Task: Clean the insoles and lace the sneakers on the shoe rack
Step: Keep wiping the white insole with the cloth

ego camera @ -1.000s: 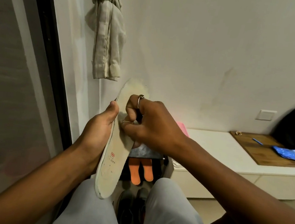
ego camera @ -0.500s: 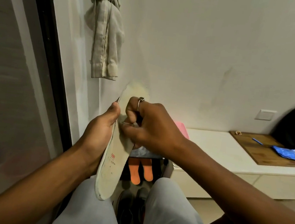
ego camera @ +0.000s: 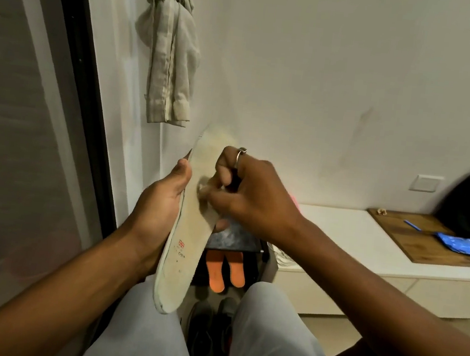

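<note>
**Insole scrub underway, laces not touched yet**

Left hand cups the pale insole from behind, thumb hooked over its edge, holding it upright. Right hand, fingers curled tight, presses a small cleaning thing onto the face just right of that grip. It's too blurred to say cloth or brush.

I'd guess it's early: one insole mid-clean, dark sneakers on the shoe rack below the grip, no lacing in sight. The toe tip above the grip sits near the wall. There's more room to the right, over the bench.
</note>
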{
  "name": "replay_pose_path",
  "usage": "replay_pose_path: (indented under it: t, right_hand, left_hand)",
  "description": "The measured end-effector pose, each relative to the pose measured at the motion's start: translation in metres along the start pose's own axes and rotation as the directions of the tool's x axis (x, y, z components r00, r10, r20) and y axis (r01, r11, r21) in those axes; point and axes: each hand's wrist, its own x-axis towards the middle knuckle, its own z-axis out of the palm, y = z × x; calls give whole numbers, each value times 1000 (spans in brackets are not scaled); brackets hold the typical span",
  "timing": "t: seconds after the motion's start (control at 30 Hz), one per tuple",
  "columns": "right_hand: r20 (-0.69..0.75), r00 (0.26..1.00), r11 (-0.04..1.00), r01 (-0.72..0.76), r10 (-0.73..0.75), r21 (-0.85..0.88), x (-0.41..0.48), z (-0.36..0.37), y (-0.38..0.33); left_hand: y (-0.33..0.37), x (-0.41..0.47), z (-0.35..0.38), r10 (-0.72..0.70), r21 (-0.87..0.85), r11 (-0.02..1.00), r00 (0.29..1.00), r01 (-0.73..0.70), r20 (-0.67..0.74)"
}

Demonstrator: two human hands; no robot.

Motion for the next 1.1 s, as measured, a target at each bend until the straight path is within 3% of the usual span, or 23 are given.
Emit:
replay_pose_path:
  t: [0.1,0.37,0.43,0.53,0.67,0.73,0.8,0.93,1.1]
  right_hand:
    - [36,999,999,35,-36,22,-4,5,-6]
    - [-331,943,995,-8,-24,-97,21,-5,7]
    - [-307,952,998,-11,-6,-54,14,2,4]
    - [-156,988,995,12,3,96,-8,18,-6]
    - [-45,993,992,111,-108,54,-25,23,-13]
    - [-62,974,973,212,-218,-93,-18,19,-13]
    - [-118,962,954,221,-248,-202,-4,15,-7]
    - [-302,950,995,52,-77,-88,8,14,2]
    - [-203,979,998,35,-23,55,-35,46,-17]
  left_hand:
    - [0,-1,-1,20,-1,1000,1000,-20,10]
    - [0,-2,4,-37,-6,999,999,37,37]
    - [2,-2,4,-10,-22,1000,1000,10,23]
    - [3,1,0,20,-50,999,1000,-21,-22]
    - [5,4,-7,27,-56,998,998,-30,-64]
    - [4,4,-7,25,-21,999,998,-26,-62]
    - [2,3,-4,12,-12,1000,999,-12,-38]
    - [0,1,1,6,-35,999,1000,-6,-17]
    - [9,6,-8,-6,-64,998,994,-1,-113]
